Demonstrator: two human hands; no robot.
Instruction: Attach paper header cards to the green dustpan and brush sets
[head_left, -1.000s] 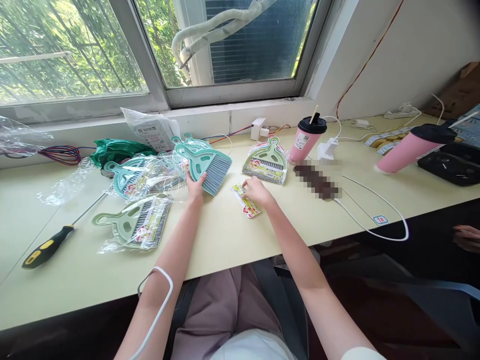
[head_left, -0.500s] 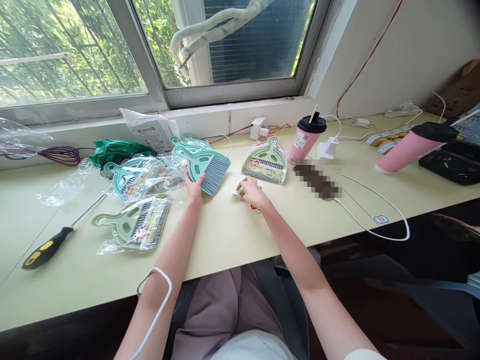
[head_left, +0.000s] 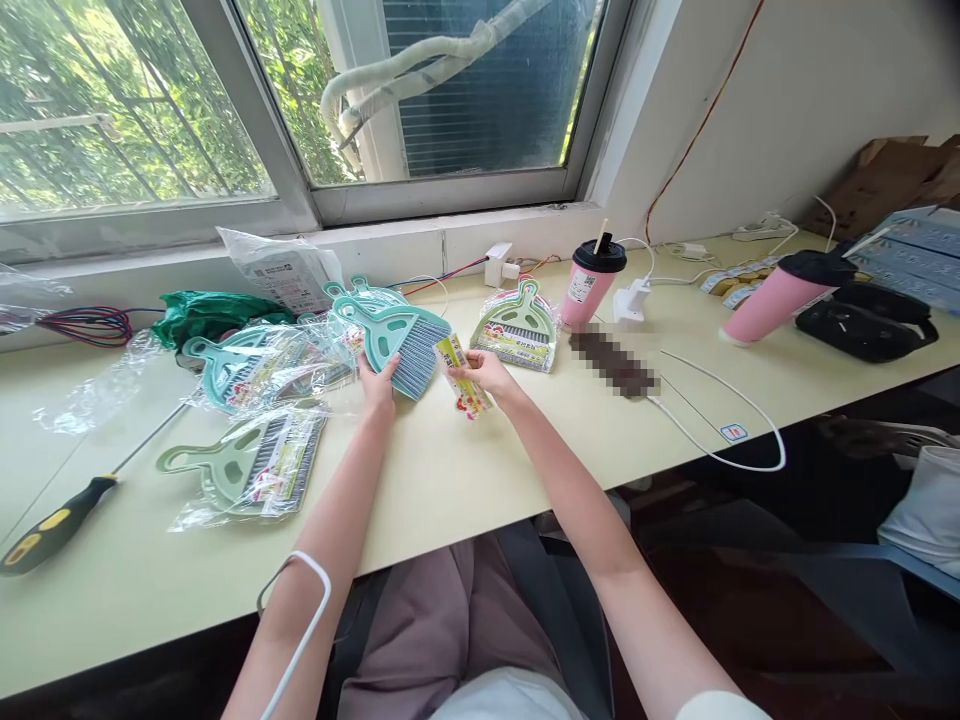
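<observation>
My left hand (head_left: 377, 383) is closed around the lower edge of a teal dustpan and brush set (head_left: 411, 350), whose grey bristles point right. Between the thumb and fingers of my right hand (head_left: 489, 373) is a yellow printed label (head_left: 459, 372) with red pictures at its lower end, just right of the bristles. A pale green dustpan and brush set (head_left: 517, 330) lies behind my right hand. Left of my left forearm, another green set (head_left: 244, 460) rests in clear plastic. More wrapped teal sets (head_left: 232, 370) are piled behind it.
A screwdriver (head_left: 64, 520) lies at the left. Pink cups (head_left: 589, 285) with black lids, a white charger (head_left: 632, 300) with its cable and a black pouch (head_left: 862, 325) occupy the right side. Green plastic (head_left: 217, 315) and a white plastic bag (head_left: 281, 270) are near the window.
My right hand has lifted the label from the table and turned it upright beside the brush. My left hand keeps its hold on the teal set. The view has shifted slightly right.
</observation>
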